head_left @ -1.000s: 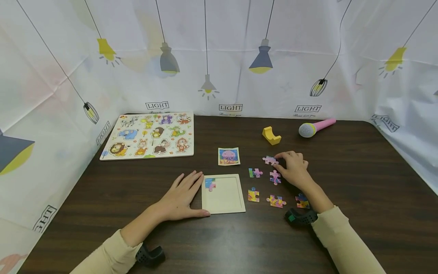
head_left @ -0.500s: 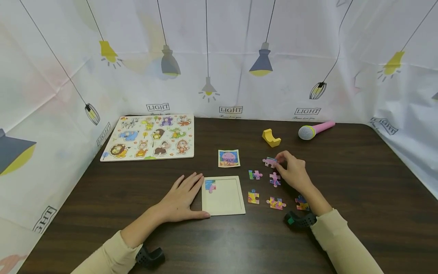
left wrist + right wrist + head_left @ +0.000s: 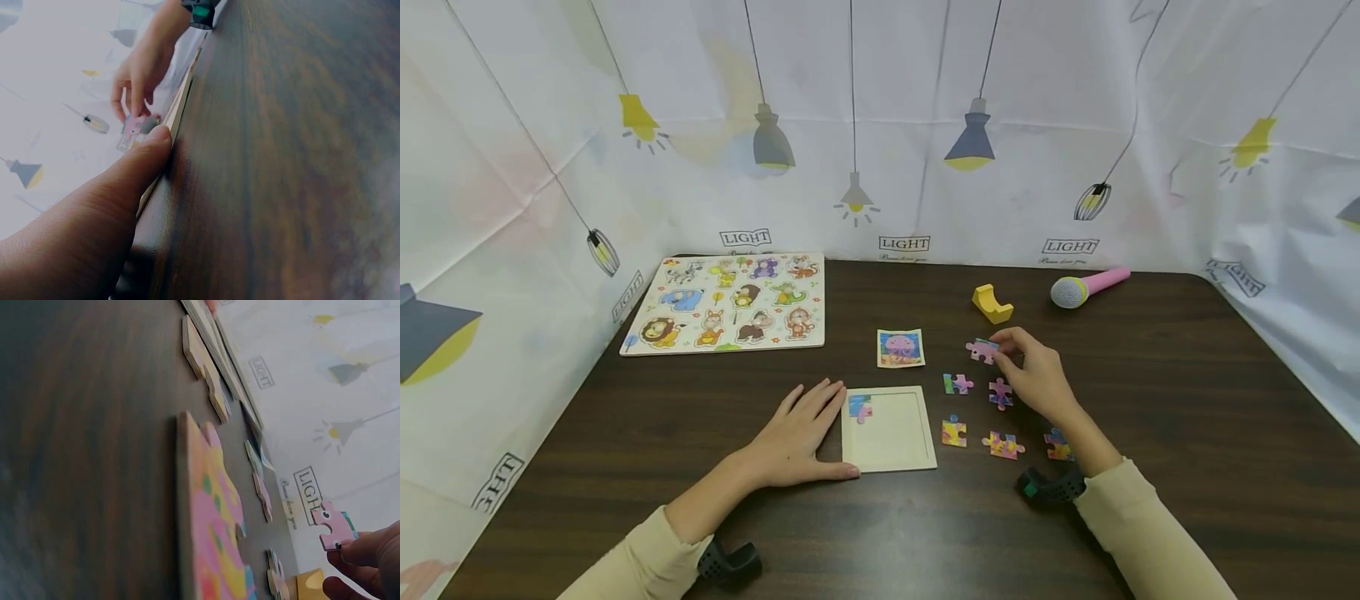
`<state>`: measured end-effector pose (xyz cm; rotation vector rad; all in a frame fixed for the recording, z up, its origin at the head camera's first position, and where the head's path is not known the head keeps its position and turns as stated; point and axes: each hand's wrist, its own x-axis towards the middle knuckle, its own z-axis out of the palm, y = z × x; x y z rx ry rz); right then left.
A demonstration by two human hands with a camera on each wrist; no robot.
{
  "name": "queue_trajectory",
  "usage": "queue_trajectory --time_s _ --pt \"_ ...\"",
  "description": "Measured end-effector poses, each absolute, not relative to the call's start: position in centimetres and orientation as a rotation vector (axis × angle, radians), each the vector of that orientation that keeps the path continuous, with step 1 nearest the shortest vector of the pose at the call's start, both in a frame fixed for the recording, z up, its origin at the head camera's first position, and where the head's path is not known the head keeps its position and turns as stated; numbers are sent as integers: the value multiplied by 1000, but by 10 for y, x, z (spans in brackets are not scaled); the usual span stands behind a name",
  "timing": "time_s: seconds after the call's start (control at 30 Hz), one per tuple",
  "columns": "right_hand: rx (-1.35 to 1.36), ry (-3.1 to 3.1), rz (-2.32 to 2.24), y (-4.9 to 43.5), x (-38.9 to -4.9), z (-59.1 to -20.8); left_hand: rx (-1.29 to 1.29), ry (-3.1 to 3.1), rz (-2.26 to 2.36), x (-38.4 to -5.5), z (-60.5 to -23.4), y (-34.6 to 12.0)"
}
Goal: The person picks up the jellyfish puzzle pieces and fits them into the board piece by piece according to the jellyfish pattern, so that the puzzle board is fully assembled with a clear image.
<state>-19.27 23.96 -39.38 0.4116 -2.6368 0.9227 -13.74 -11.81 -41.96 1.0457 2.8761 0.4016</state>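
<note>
My right hand (image 3: 1036,377) pinches a pink jigsaw piece (image 3: 981,351) between thumb and fingers; in the right wrist view this piece (image 3: 334,526) is held up off the table, an eye printed on it. My left hand (image 3: 801,437) lies with spread, straight fingers against the left side of a square wooden puzzle tray (image 3: 895,433), thumb at its near corner. One blue and pink corner piece (image 3: 860,407) sits in the tray's upper left. Right of the tray lie several loose pieces, among them a green and pink piece (image 3: 957,384), a pink-purple piece (image 3: 1000,393) and a yellow piece (image 3: 953,432).
A small picture card (image 3: 900,348) with a pink jellyfish lies behind the tray. An animal puzzle board (image 3: 730,302) is at the back left. Farther right are a yellow curved block (image 3: 992,305) and a pink toy microphone (image 3: 1086,287). A printed white curtain (image 3: 880,125) hangs behind the table.
My right hand has lifted the pink jigsaw piece and carried it slightly left. My left hand stays in place at the tray.
</note>
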Motion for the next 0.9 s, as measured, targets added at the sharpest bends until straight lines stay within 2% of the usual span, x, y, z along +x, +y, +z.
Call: queue_trajectory --time_s 0.9 --pt "623 -2696 1108 166 -172 -394 1044 2880 369 -139 -421 -119"
